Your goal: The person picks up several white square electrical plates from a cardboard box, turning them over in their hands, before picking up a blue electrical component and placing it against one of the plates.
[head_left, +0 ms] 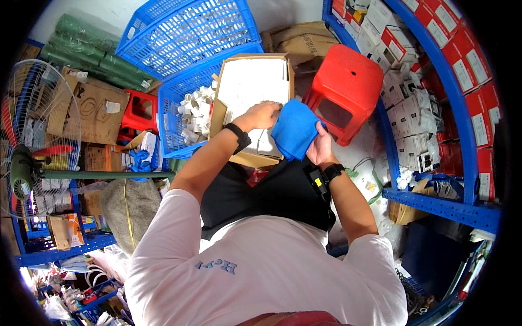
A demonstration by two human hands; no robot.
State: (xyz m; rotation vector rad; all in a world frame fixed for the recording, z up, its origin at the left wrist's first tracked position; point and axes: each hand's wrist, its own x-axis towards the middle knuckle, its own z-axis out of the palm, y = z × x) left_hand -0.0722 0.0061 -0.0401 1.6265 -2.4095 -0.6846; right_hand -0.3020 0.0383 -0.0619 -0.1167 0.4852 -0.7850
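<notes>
A blue cloth hangs in front of me, with my right hand closed on its right edge. My left hand reaches over an open cardboard box filled with flat white pieces. Its fingers are bent together at the white pieces, just left of the cloth. What lies under these fingertips is hidden. The cloth covers the box's near right corner.
Behind the box stands a blue plastic crate of white pipe fittings. A red stool is at the right, beside blue shelving stacked with cartons. At the left is a fan.
</notes>
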